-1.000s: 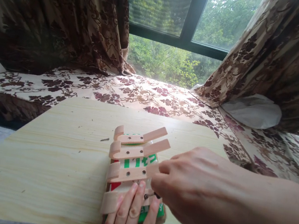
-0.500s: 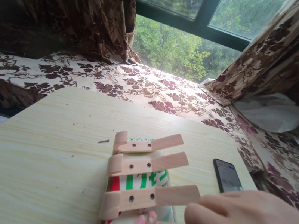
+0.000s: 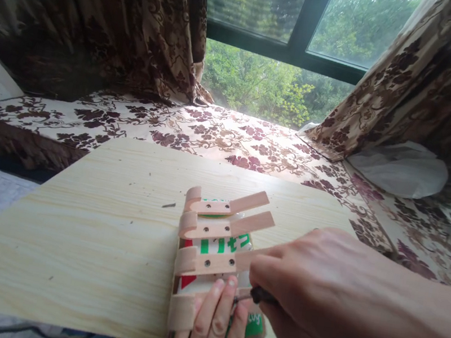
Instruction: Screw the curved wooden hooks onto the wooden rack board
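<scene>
A packet with green and red print (image 3: pixel 220 244) lies near the table's front, with several pale wooden strips across it. Two dark screws show in each of the farther strips (image 3: pixel 219 208). The fingers of my left hand (image 3: pixel 216 322) are stretched out and pressed down on the nearest wooden strip (image 3: pixel 182 312), over the packet. Close to those fingertips, the thin metal shaft of a screwdriver (image 3: pixel 259 295) points left at the strip. My right hand (image 3: pixel 298 277) is closed around its dark handle; most of the tool is hidden, and its tip is hard to make out.
The pale wood-grain table (image 3: pixel 89 244) carries a small dark screw-like piece (image 3: pixel 169 204) and scattered dark crumbs. Behind it are a flower-patterned ledge (image 3: pixel 214 133), patterned curtains (image 3: pixel 158 27) and a window. A white bag (image 3: pixel 401 168) rests at the right.
The view has shifted, so the packet and strips appear higher and more of my left hand shows. My right hand has turned and moved left and up in view, hiding the phone.
</scene>
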`<state>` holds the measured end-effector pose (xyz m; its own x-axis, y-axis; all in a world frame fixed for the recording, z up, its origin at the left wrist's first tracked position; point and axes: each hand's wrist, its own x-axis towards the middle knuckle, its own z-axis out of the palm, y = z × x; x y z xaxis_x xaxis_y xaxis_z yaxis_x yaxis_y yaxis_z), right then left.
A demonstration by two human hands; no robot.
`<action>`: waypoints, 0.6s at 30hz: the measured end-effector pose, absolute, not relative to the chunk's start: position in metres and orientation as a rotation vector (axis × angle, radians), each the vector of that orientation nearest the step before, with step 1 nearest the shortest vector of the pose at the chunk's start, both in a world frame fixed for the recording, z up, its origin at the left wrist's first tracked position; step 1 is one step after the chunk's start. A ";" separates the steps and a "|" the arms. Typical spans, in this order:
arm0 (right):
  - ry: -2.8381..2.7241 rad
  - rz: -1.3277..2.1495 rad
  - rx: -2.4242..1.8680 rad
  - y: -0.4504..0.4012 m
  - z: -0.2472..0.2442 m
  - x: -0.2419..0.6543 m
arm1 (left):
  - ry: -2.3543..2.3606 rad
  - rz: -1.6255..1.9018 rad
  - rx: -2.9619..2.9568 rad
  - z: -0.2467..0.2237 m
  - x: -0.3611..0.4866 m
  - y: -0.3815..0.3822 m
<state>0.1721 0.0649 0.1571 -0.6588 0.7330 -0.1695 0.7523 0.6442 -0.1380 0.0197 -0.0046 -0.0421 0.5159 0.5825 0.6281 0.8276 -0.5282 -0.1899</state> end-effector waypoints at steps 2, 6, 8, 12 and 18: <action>2.592 -0.344 1.292 0.066 0.165 0.166 | -1.254 -0.718 -2.278 -0.040 0.020 -0.006; 2.625 -0.212 1.273 0.070 0.170 0.162 | -1.335 -0.741 -2.297 -0.036 0.026 -0.008; 2.612 -0.163 1.261 0.074 0.172 0.161 | -1.324 -0.731 -2.311 -0.035 0.029 -0.009; 2.541 -0.180 1.282 0.079 0.175 0.156 | -1.389 -0.872 -2.238 -0.035 0.033 -0.010; 2.503 -0.132 1.275 0.074 0.179 0.152 | -1.370 -0.733 -2.273 -0.027 0.032 -0.010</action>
<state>0.1523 0.0740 0.1794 -0.5462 0.7701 -0.3296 0.8005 0.5957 0.0654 0.0320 -0.0104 -0.0269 0.3867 0.6900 0.6118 0.8918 -0.4486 -0.0577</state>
